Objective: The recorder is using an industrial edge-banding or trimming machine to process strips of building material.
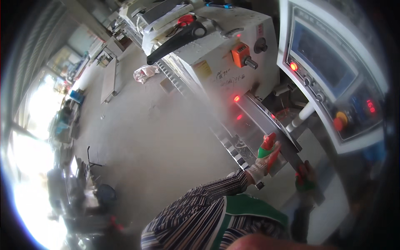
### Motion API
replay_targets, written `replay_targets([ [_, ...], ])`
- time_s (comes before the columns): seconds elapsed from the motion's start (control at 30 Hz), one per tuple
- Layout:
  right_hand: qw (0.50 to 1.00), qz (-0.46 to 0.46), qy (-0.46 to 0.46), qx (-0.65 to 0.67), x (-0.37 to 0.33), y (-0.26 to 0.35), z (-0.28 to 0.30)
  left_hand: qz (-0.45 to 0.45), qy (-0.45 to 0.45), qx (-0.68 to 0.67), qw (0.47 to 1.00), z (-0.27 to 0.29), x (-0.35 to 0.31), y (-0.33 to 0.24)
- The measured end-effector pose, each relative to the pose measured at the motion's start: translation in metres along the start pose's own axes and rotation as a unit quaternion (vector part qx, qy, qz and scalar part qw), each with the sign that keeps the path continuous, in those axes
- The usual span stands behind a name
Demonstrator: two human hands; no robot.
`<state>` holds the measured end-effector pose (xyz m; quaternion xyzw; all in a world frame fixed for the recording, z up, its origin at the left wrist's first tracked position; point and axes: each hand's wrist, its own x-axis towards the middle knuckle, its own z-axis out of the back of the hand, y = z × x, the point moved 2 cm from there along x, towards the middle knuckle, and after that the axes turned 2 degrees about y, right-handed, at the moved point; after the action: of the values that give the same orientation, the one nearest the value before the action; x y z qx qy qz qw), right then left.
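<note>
A long, flat dark grey board [293,157] slants from the machine's opening toward me. My left hand [268,155], in a red, green and white glove, is at the board's left edge with its fingers closed against it. Closer to the board's near end, my right hand [305,177], in a similar red and green glove, has its fingers wrapped over it. Shadow partly hides that hand and its arm. Just ahead of both hands is a straight metal guide [262,116] on the machine, with red lights beside it.
A large white machine [221,54] has a black lever [177,42] and an orange dial counter [240,55]. At right hangs a control panel [287,16] with a screen and a red stop button [340,121]. A plastic bag [146,73] lies on the grey floor.
</note>
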<state>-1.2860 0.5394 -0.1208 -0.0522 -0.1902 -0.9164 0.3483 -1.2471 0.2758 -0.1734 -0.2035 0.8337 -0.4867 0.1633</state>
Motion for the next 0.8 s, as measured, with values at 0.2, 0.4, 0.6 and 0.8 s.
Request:
replay_targets([
  [0.2, 0.999, 0.016, -0.020, 0.024, 0.021, 0.017, -0.003, 0.085, -0.003, -0.388, 0.918, 0.028, 0.026, 0.032],
  [0.4, 0.995, 0.074, -0.033, 0.050, 0.021, 0.018, 0.003, 0.144, -0.002, -0.646, 0.749, 0.041, 0.032, 0.056],
  [0.6, 0.998, 0.034, -0.044, 0.034, -0.002, 0.015, 0.011, 0.087, 0.033, -0.414, 0.906, 0.036, 0.026, 0.039],
  [0.8, 1.000, 0.002, -0.031, -0.008, 0.010, 0.028, 0.020, 0.015, 0.019, -0.270, 0.962, 0.036, 0.022, 0.021],
])
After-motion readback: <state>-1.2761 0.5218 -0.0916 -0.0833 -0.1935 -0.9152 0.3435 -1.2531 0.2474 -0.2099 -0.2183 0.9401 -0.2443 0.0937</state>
